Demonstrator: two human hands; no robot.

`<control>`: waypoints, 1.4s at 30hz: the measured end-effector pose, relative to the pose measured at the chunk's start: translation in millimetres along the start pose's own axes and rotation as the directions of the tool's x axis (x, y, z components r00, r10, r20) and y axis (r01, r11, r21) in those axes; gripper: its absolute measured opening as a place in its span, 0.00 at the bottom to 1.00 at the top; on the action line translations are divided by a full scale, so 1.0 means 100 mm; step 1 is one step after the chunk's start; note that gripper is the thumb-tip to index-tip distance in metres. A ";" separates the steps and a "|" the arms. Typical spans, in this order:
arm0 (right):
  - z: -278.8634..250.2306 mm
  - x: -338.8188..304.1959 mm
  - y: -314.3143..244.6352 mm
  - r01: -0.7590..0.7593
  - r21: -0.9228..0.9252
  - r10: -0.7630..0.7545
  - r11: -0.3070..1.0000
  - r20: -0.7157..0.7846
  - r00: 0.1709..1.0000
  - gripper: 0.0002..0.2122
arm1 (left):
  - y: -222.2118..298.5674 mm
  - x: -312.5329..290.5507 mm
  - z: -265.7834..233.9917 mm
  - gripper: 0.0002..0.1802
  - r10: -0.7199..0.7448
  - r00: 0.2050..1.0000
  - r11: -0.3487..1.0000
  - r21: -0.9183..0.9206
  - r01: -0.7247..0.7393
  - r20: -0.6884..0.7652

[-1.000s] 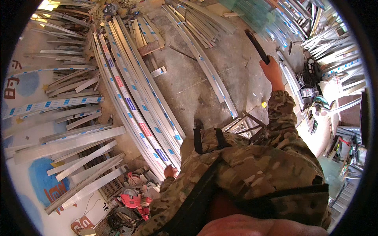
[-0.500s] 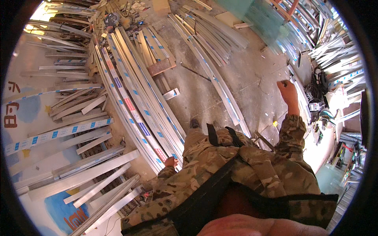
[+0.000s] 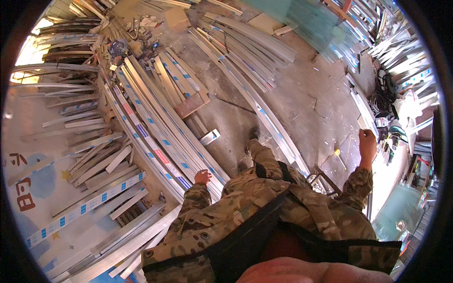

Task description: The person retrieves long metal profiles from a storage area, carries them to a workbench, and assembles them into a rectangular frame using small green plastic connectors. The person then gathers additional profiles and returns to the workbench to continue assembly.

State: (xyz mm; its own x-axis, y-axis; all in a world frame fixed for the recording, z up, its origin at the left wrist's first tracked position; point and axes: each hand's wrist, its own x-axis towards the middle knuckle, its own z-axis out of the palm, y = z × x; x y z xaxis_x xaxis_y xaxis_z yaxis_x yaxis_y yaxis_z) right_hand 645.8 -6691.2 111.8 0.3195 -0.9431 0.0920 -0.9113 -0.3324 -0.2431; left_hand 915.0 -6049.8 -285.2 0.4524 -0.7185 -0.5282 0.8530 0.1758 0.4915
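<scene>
My left hand point(image 3: 203, 177) hangs beside my body, above the long bundle of aluminium profiles point(image 3: 163, 120) that runs along the floor to my left. Its fingers are loosely bent, slightly apart, and nothing shows in them. On the other side, my right hand point(image 3: 367, 144) is held out from the body with its fingers curled into a loose fist. I see no object in it. Near it are a pale strip of profiles point(image 3: 362, 104) and the concrete floor point(image 3: 316, 111). Both arms wear camouflage sleeves.
Another profile bundle point(image 3: 257, 106) stretches across the floor ahead. A short offcut point(image 3: 209, 137) lies between the bundles. Racked profiles point(image 3: 101, 195) jut out at the left. Glass sheets point(image 3: 306, 23) stand far right of centre; black cables point(image 3: 381, 96) lie at the right.
My view has shifted, and a leg now reaches forward over the floor. My left hand appears higher in the picture, my right hand lower and farther right.
</scene>
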 end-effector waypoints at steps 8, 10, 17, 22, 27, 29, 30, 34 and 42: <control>0.06 0.82 0.22 -0.175 -0.050 0.172 0.983 -0.065 0.983 0.18 | 0.47 1.06 0.53 0.18 -0.210 0.799 0.908 0.190 0.372 -0.563; 0.07 0.98 0.26 -0.237 -0.111 0.230 0.965 -0.078 0.970 0.19 | 0.79 1.43 0.57 0.15 -0.466 0.795 0.885 -0.193 0.424 -0.388; 0.08 1.31 0.42 -0.251 -0.079 0.246 0.965 -0.064 0.967 0.20 | 1.10 2.15 1.35 0.11 -0.007 0.949 0.772 0.601 0.206 -0.316; 0.10 1.33 0.50 -0.366 -0.134 0.357 0.921 -0.086 0.930 0.20 | 1.41 2.62 1.15 0.10 -0.465 0.814 0.704 0.411 0.579 -0.350; 0.19 1.51 0.43 -0.441 -0.196 0.427 0.876 -0.114 0.897 0.20 | 1.64 3.33 0.86 0.16 -0.393 0.773 0.203 0.773 0.602 -0.498; 0.22 1.58 0.39 -0.491 -0.188 0.462 0.850 -0.180 0.868 0.21 | 1.76 3.41 1.04 0.18 -0.239 0.865 0.070 0.880 0.470 -0.442; 0.23 1.59 0.39 -0.486 -0.198 0.448 0.851 -0.207 0.870 0.21 | 1.83 3.43 1.19 0.16 -0.135 0.897 0.278 0.853 0.442 -0.421; 0.35 1.53 0.38 -0.568 -0.238 0.492 0.788 -0.312 0.813 0.20 | 2.29 3.44 1.80 0.14 -0.010 0.898 0.542 0.753 0.374 -0.439; 1.77 2.38 -0.90 -0.200 -0.241 0.202 0.949 -0.019 0.979 0.16 | 3.13 4.03 1.96 0.15 -0.090 0.833 0.588 0.646 0.486 -0.546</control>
State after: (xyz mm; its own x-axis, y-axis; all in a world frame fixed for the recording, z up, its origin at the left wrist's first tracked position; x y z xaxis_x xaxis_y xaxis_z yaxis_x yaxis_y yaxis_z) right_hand 849.9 -6886.7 -15.0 0.1240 -0.9905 0.0595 -0.9920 -0.1252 -0.0161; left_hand 1313.6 -6416.5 -208.4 0.4426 -0.2473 -0.8620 0.5537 -0.6807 0.4796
